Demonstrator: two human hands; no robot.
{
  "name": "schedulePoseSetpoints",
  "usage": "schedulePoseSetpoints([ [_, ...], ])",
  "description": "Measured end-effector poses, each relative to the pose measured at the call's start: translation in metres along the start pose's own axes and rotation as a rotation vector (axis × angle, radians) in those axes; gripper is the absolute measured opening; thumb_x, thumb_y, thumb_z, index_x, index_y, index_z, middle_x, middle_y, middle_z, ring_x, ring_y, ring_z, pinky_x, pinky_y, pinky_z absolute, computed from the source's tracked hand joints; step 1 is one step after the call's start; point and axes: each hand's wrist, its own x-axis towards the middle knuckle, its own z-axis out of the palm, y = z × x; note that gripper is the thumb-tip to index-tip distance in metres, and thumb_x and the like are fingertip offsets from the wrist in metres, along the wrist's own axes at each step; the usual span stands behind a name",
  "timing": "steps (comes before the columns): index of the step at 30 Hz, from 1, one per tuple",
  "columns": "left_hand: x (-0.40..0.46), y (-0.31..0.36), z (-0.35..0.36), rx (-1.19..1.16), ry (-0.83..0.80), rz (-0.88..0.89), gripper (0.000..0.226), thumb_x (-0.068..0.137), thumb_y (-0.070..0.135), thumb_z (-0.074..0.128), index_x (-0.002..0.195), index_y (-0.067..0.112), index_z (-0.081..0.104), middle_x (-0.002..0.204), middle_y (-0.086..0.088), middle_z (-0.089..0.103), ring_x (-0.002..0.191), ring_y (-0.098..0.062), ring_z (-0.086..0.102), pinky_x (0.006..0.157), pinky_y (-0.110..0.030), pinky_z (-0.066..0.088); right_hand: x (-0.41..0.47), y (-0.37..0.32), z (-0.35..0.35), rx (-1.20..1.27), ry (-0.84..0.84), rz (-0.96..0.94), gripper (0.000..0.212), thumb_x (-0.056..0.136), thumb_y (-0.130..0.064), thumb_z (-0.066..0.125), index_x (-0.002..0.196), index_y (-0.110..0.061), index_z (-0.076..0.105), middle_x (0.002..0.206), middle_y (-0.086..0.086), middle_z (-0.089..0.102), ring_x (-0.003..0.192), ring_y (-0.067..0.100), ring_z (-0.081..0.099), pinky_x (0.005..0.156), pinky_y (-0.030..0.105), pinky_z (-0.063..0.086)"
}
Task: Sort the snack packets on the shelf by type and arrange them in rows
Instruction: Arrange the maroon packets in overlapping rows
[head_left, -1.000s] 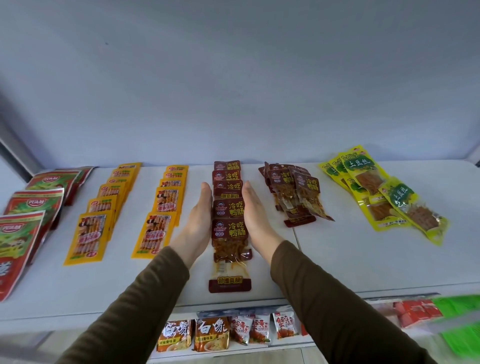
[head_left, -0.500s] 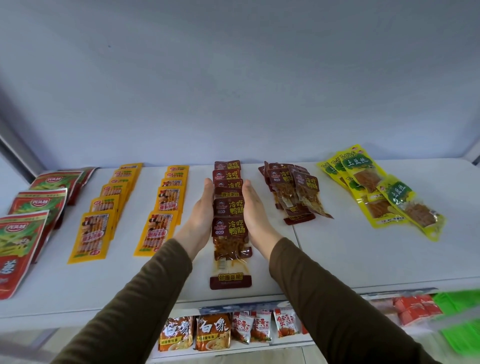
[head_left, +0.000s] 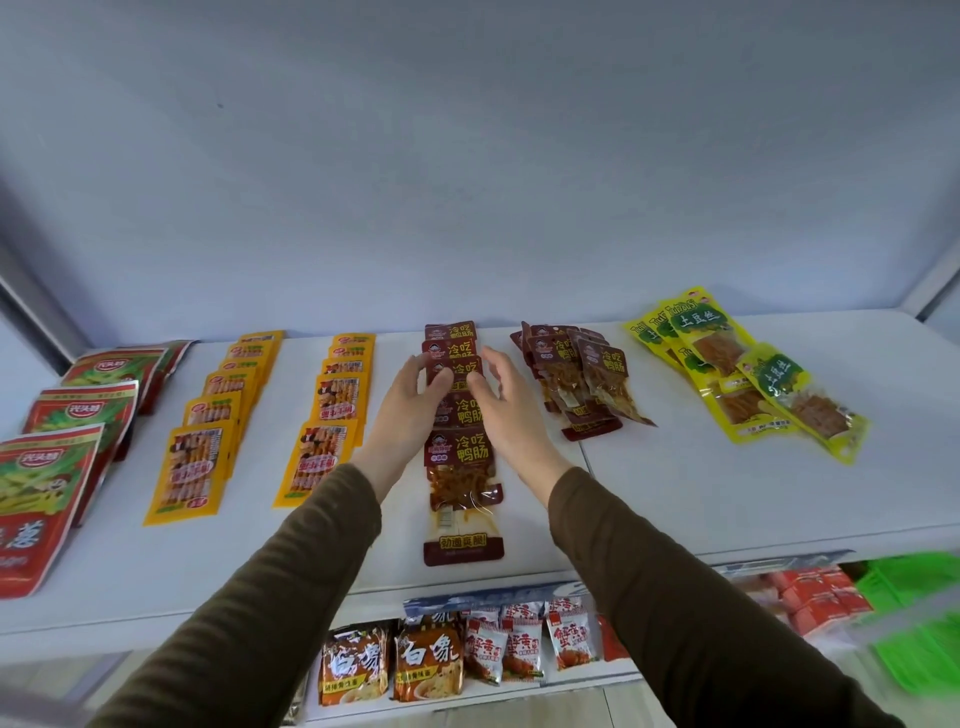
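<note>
The white shelf (head_left: 675, 499) carried all the snack packets, sorted in groups from its left edge to its right edge. At the left edge lay the biggest ones, the red and green bags (head_left: 49, 483), overlapping one another in a row that ran from the front edge toward the back. Beside them were two rows of orange packets (head_left: 200, 447), also overlapping like roof tiles, the second row (head_left: 327, 441) nearer to the middle. In the middle of the shelf was the row of dark red packets (head_left: 457, 457), running from near the front edge up to the back wall; the nearest packet (head_left: 462, 525) of this row reached almost to the front edge. To the right of this row lay a loose pile of the same dark red packets (head_left: 582, 384), not in a line, and further toward the right edge a fanned group of yellow and green packets (head_left: 748, 379). Both arms in brown sleeves (head_left: 291, 597) reached over the front edge. The left hand (head_left: 410, 410) and the right hand (head_left: 504, 410) were over the middle row, one at each side, and the fingers of each were bent inward, pinching a dark red packet (head_left: 457, 371) in the back half of the row from its left and right edges. On the lower shelf (head_left: 363, 603) under the front edge stood small noodle and snack bags (head_left: 426, 660).
</note>
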Motion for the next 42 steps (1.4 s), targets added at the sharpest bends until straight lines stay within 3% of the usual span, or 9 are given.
schedulePoseSetpoints([
  [2, 0.002, 0.001, -0.004, 0.267, 0.035, 0.087, 0.050, 0.102, 0.045, 0.052, 0.147, 0.026, 0.044, 0.153, -0.004, 0.046, 0.134, -0.023, 0.051, 0.106, -0.043, 0.049, -0.002, 0.000, -0.007, -0.272, 0.046, -0.135, 0.044, 0.105, -0.033, 0.053, 0.147, -0.022, 0.049, 0.150, -0.002, 0.053, 0.139, 0.015, 0.045, 0.112, 0.029, 0.039],
  [3, 0.001, 0.002, -0.006, 0.401, 0.053, 0.141, 0.049, 0.102, 0.044, 0.052, 0.147, 0.024, 0.046, 0.157, -0.005, 0.041, 0.141, -0.026, 0.041, 0.114, -0.046, 0.040, -0.004, 0.000, -0.012, -0.405, 0.060, -0.197, 0.042, 0.104, -0.032, 0.054, 0.145, -0.021, 0.051, 0.147, -0.002, 0.055, 0.138, 0.017, 0.046, 0.113, 0.034, 0.042],
  [6, -0.002, 0.006, -0.013, 0.719, 0.093, 0.281, 0.047, 0.100, 0.043, 0.053, 0.143, 0.024, 0.052, 0.153, -0.003, 0.046, 0.143, -0.027, 0.037, 0.116, -0.046, 0.030, -0.008, -0.001, -0.028, -0.726, 0.030, -0.303, 0.043, 0.102, -0.033, 0.057, 0.142, -0.018, 0.054, 0.148, 0.002, 0.053, 0.139, 0.024, 0.043, 0.112, 0.042, 0.043],
  [10, -0.002, 0.012, -0.012, 0.947, 0.063, 0.349, 0.048, 0.100, 0.048, 0.051, 0.142, 0.025, 0.051, 0.151, -0.002, 0.050, 0.141, -0.027, 0.041, 0.119, -0.049, 0.026, -0.014, -0.001, -0.047, -0.922, -0.010, -0.283, 0.046, 0.101, -0.037, 0.055, 0.144, -0.021, 0.051, 0.153, 0.002, 0.047, 0.144, 0.026, 0.037, 0.114, 0.045, 0.036],
  [15, -0.005, 0.025, 0.009, 1.041, 0.065, 0.407, 0.049, 0.100, 0.045, 0.050, 0.145, 0.025, 0.050, 0.153, -0.003, 0.048, 0.142, -0.028, 0.040, 0.124, -0.050, 0.021, -0.021, 0.001, -0.072, -1.023, -0.024, -0.260, 0.050, 0.101, -0.040, 0.054, 0.147, -0.023, 0.048, 0.153, 0.001, 0.048, 0.143, 0.027, 0.038, 0.114, 0.048, 0.034],
  [23, -0.003, 0.047, 0.071, 1.034, 0.078, 0.439, 0.051, 0.095, 0.045, 0.056, 0.141, 0.024, 0.054, 0.148, -0.003, 0.053, 0.141, -0.027, 0.042, 0.121, -0.046, 0.028, -0.015, 0.018, -0.133, -1.027, -0.012, -0.302, 0.043, 0.098, -0.039, 0.054, 0.137, -0.022, 0.054, 0.144, 0.000, 0.054, 0.135, 0.027, 0.044, 0.108, 0.043, 0.036],
  [32, 0.001, 0.063, 0.144, 1.075, 0.150, 0.270, 0.049, 0.098, 0.043, 0.054, 0.144, 0.025, 0.049, 0.150, -0.005, 0.052, 0.141, -0.031, 0.043, 0.118, -0.049, 0.031, 0.014, 0.053, -0.209, -0.973, -0.127, -0.409, 0.051, 0.097, -0.040, 0.057, 0.145, -0.024, 0.049, 0.149, -0.001, 0.049, 0.139, 0.026, 0.040, 0.111, 0.043, 0.034],
  [42, 0.008, 0.063, 0.156, 1.032, 0.143, 0.193, 0.052, 0.100, 0.039, 0.055, 0.148, 0.022, 0.045, 0.149, -0.007, 0.052, 0.138, -0.032, 0.045, 0.111, -0.048, 0.041, 0.037, 0.080, -0.215, -0.890, -0.168, -0.393, 0.045, 0.101, -0.035, 0.054, 0.142, -0.017, 0.051, 0.143, 0.004, 0.055, 0.131, 0.030, 0.046, 0.102, 0.044, 0.042],
])
